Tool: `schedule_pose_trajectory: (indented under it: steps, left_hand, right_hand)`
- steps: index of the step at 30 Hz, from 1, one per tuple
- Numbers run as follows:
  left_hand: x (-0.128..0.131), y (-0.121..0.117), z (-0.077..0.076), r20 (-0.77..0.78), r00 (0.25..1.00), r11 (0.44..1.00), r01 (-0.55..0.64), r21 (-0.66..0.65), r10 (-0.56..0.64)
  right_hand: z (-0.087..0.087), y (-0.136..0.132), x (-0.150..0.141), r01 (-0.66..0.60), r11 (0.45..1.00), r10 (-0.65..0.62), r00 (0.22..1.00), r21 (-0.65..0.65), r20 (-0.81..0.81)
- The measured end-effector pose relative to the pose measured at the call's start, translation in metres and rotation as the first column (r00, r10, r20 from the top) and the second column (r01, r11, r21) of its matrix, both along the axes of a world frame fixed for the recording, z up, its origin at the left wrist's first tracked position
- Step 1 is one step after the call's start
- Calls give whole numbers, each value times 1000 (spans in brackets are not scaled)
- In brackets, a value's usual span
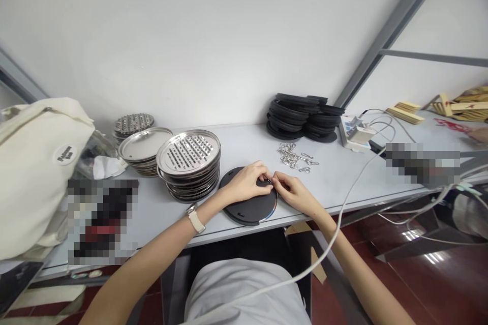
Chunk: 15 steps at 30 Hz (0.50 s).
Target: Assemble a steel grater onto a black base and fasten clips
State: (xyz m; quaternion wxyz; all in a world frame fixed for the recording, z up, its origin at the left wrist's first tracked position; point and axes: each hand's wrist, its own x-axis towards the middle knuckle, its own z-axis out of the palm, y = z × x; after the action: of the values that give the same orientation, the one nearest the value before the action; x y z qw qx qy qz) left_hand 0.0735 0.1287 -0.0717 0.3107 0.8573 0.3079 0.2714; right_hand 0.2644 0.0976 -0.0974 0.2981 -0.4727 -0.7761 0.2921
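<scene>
A round black disc with small slots lies flat near the table's front edge, a coloured strip showing along its right rim. My left hand rests over its upper part, fingers bent and pinched near the right edge. Facing it, my right hand has thumb and fingertips pressed together at the same spot. A small, shiny metal piece shows between the fingertips of both hands; its kind is too small to make out. Behind my right hand lies a loose pile of small metal clasps.
Stacked round metal grater plates and plain metal discs stand left. Black disc stacks sit against the wall. A power strip trails a white cable across my right arm. A cream bag occupies the far left.
</scene>
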Motion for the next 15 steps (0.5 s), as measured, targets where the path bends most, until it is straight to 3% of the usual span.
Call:
schedule_pose_trajectory:
  steps: [15]
  left_hand:
    - [1, -2, -3, -62, 998, 997, -15, 71, 19]
  right_hand:
    - [2, 1, -4, 47, 999, -46, 998, 15, -39]
